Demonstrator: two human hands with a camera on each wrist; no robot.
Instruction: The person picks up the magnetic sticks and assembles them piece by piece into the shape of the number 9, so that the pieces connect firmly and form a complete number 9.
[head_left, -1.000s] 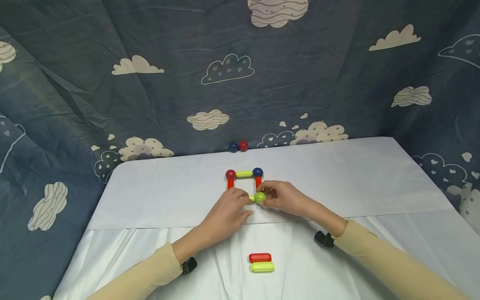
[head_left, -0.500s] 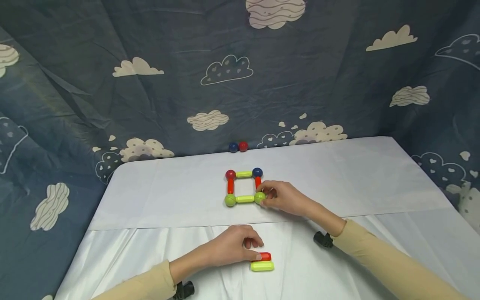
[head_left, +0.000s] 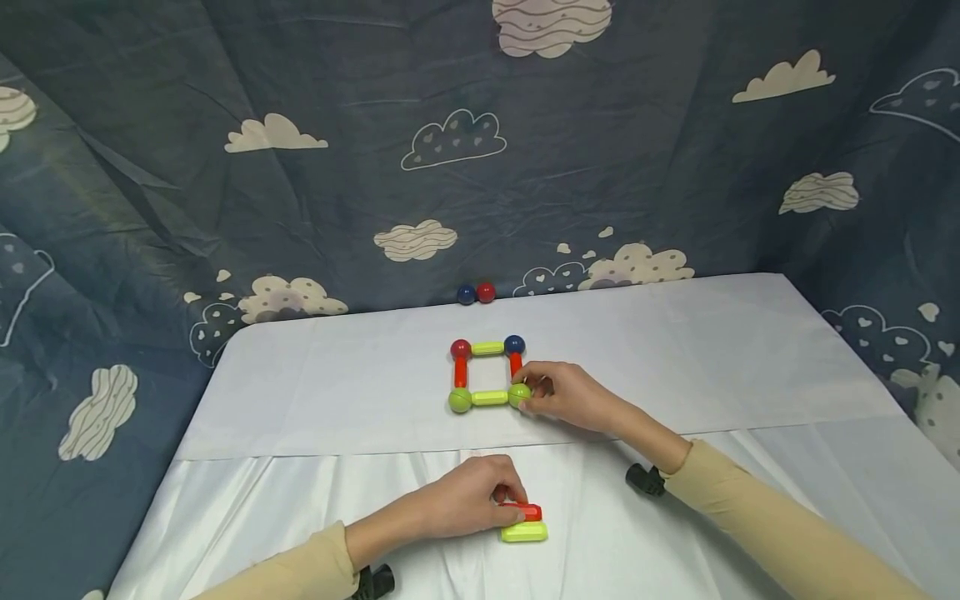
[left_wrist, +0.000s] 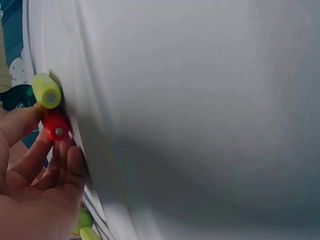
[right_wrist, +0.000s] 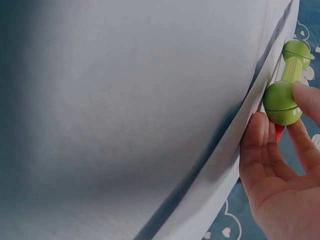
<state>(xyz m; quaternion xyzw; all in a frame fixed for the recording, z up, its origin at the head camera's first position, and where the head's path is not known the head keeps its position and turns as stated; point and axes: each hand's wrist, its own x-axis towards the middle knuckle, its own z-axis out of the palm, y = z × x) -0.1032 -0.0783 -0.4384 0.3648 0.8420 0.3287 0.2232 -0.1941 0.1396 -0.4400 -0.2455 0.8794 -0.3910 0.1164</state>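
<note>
My left hand (head_left: 471, 498) pinches a red rod (head_left: 531, 512) between thumb and fingers, right beside a yellow-green rod (head_left: 524, 532). In the left wrist view the red rod (left_wrist: 56, 126) touches the yellow-green one (left_wrist: 47, 91). My right hand (head_left: 570, 397) holds the green ball (head_left: 518, 395) at the near right corner of a square of rods and balls. The square's other corners are a green ball (head_left: 460, 400), a red ball (head_left: 461, 349) and a blue ball (head_left: 514, 345). In the right wrist view, thumb and fingers grip the green ball (right_wrist: 282, 103).
A loose blue ball (head_left: 466, 294) and red ball (head_left: 486, 292) sit side by side at the table's back edge, against the cloud-patterned cloth (head_left: 337, 192). White cloth (head_left: 315, 400) covers the table, with folds along its near part.
My left hand has left the square and come down toward the near rods, where it now pinches the red one. The right hand has stayed at its green ball.
</note>
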